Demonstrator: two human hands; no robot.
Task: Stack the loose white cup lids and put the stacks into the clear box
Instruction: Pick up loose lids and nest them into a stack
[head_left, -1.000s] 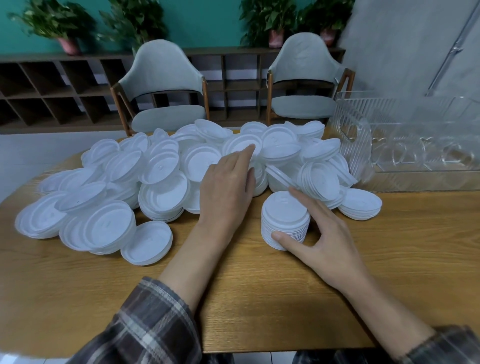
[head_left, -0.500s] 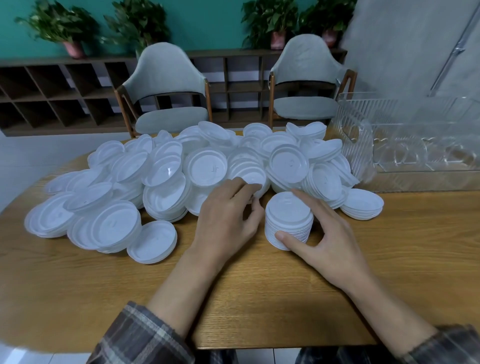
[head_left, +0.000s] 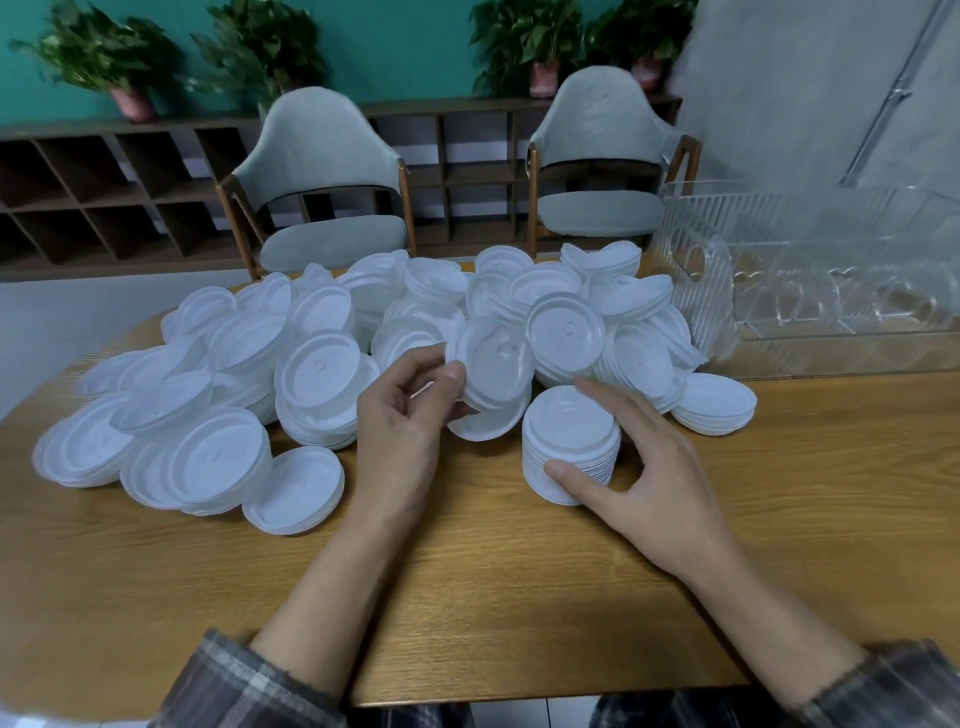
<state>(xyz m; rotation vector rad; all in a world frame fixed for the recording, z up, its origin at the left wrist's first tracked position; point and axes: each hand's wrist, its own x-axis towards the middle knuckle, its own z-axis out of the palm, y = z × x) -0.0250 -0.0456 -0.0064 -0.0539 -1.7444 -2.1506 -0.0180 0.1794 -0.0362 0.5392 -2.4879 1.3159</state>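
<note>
On the wooden table (head_left: 519, 597) the left hand (head_left: 410, 421) holds a white lid (head_left: 493, 364) raised just above the near edge of the heap of loose white lids (head_left: 322, 364). Its thumb and curled fingers (head_left: 415, 371) pinch the lid by its left rim, and the lid is tilted so its face turns toward the camera; whether more than one lid is in the pinch cannot be told. Just to the right, the right hand (head_left: 660, 483) grips a neat stack (head_left: 569, 441) that stands upright on the table, the thumb pressed against the near side and the fingers (head_left: 605, 397) arched over the far top edge. A low stack of lids (head_left: 719, 410) lies on the table beyond this hand. The heap spreads across the far half of the table, reaching from the left edge to the clear box (head_left: 831, 312), which sits at the far right just beside the lids. Plaid sleeves (head_left: 249, 686) cover both forearms near the bottom edge. Two grey chairs (head_left: 322, 171) stand behind the table.
</note>
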